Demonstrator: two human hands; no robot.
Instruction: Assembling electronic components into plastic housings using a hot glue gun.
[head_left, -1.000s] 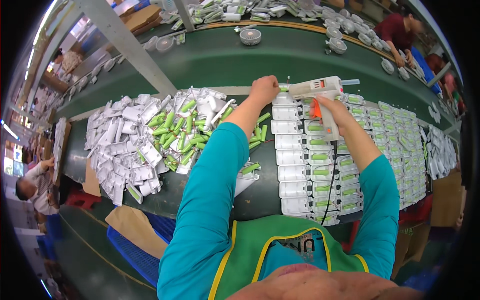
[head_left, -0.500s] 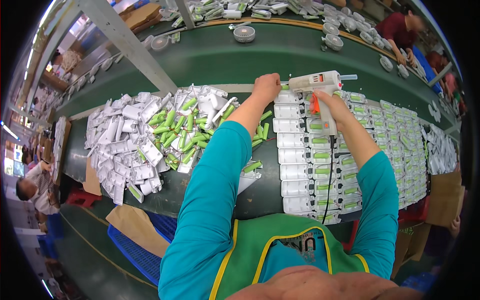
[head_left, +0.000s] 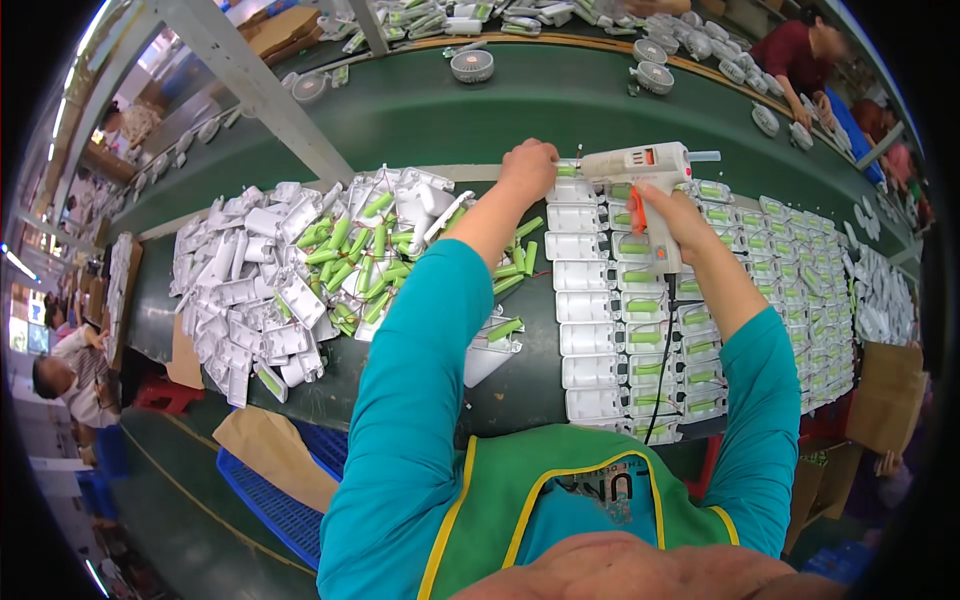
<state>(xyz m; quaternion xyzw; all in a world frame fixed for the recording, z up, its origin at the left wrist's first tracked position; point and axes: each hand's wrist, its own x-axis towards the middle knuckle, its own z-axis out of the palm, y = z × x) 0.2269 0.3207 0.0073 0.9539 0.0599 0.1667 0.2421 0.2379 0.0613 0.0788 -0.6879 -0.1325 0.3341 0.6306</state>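
My right hand (head_left: pixel 676 216) grips a white hot glue gun (head_left: pixel 625 163) with an orange trigger, its nozzle toward the left. A pale glue stick (head_left: pixel 705 156) sticks out of its back end, and a black cord runs down. My left hand (head_left: pixel 528 168) is closed at the far end of the rows, just left of the nozzle; what its fingers hold is hidden. A green battery cell (head_left: pixel 568 171) shows beside those fingers, under the nozzle. Below lie rows of white plastic shells (head_left: pixel 585 308), many to the right with green cells in them.
On the left lies a heap of white shells (head_left: pixel 240 290) and loose green cells (head_left: pixel 345 240) with red wires. Beyond runs a green conveyor belt (head_left: pixel 420 125) carrying small white fans (head_left: pixel 472 66). A metal post (head_left: pixel 250 85) stands at left. A blue crate (head_left: pixel 265 505) sits below. Co-workers sit around.
The fans on the belt have moved left. My left hand has shifted slightly left, and the glue gun slightly right. The right hand keeps its grip.
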